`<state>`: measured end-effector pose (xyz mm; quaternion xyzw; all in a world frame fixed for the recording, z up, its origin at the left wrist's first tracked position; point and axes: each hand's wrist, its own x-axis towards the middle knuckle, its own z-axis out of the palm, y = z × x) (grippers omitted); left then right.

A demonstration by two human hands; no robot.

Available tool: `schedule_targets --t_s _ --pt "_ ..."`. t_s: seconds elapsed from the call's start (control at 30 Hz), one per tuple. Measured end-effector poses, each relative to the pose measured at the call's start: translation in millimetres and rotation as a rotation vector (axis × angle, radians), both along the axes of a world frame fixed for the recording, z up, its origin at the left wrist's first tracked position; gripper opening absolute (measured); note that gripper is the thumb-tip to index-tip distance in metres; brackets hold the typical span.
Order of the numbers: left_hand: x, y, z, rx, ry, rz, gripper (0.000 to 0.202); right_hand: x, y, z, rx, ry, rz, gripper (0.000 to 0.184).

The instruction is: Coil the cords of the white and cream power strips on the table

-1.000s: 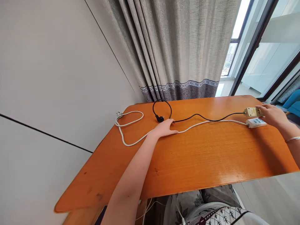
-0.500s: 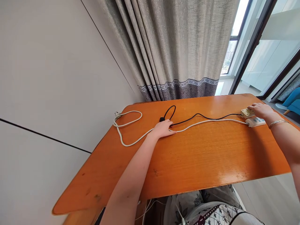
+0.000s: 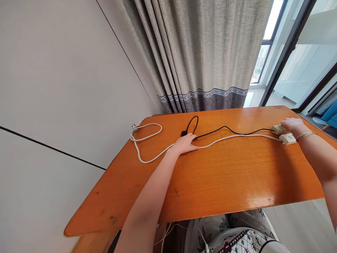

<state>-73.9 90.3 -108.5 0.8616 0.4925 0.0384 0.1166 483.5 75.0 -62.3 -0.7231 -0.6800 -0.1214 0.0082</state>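
Note:
My left hand (image 3: 184, 144) lies on the table over a black cord (image 3: 226, 127) and a white cord (image 3: 223, 140). Its thumb is stretched out to the right, apart from the fingers. Just beyond it is a black plug (image 3: 184, 133), with the black cord looping past it. At the right, my right hand (image 3: 292, 125) grips the far end of a beige power strip (image 3: 277, 129), its fingertips partly hidden. A white power strip (image 3: 288, 139) lies beside it, nearer me and partly behind the wrist. The white cord's plug (image 3: 134, 127) rests at the left edge beside a loose coil.
The orange wooden table (image 3: 223, 179) has a wall (image 3: 65, 88) along its left side. A grey curtain (image 3: 205, 52) hangs behind its far edge. A glass door frame (image 3: 286, 52) stands back right. White cables (image 3: 168, 232) hang below the near edge.
The view has shifted slightly. My right hand has moved a little over the strips, and less of the white strip shows. My left hand stays on the cords.

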Motion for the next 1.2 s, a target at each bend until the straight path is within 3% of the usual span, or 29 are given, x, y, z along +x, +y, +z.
schedule_targets --t_s 0.1,0.2,0.3,0.4,0.47,0.53,0.6,0.67,0.77,0.97,1.2 --pt "1.2 -0.7 2.1 -0.008 0.023 -0.008 0.06 -27.8 9.7 5.7 -0.083 0.002 0.044 0.024" --pt "2.0 -1.6 3.9 -0.01 0.054 -0.022 0.058 -84.9 18.6 3.6 -0.078 0.029 0.194 0.042" --pt "2.3 -2.9 4.8 -0.009 0.062 -0.02 0.057 -160.7 20.3 -7.2 0.002 0.098 0.52 0.068" --pt "2.4 -3.5 4.7 -0.01 0.062 -0.023 0.055 -227.6 17.0 -22.4 -0.058 0.067 0.797 0.097" --pt "2.0 -3.1 3.7 -0.012 0.057 -0.026 0.053 -256.3 15.7 -31.4 -0.136 0.016 0.846 0.084" --pt "0.8 -1.8 2.0 -0.009 0.045 -0.027 0.051 -271.3 15.9 -35.9 -0.237 -0.019 0.857 0.051" --pt "-1.0 0.4 0.2 0.01 0.029 -0.04 0.048 -276.3 16.1 -33.0 -0.321 0.004 0.832 0.031" --pt "-2.8 2.9 -1.1 0.04 0.001 -0.071 0.045 -276.1 14.9 -21.1 -0.354 0.115 0.786 0.027" --pt "-2.8 5.4 -0.9 0.079 -0.105 -0.094 0.035 -272.8 8.9 10.3 -0.339 0.436 0.761 0.025" --pt "6.9 -1.7 10.4 0.003 -0.513 0.018 0.036 -268.6 -11.2 79.0 -0.324 1.13 0.838 0.029" --pt "17.1 -7.1 27.9 -0.131 -0.94 0.023 0.045 -284.4 -25.5 140.2 -0.048 1.534 0.939 0.044"
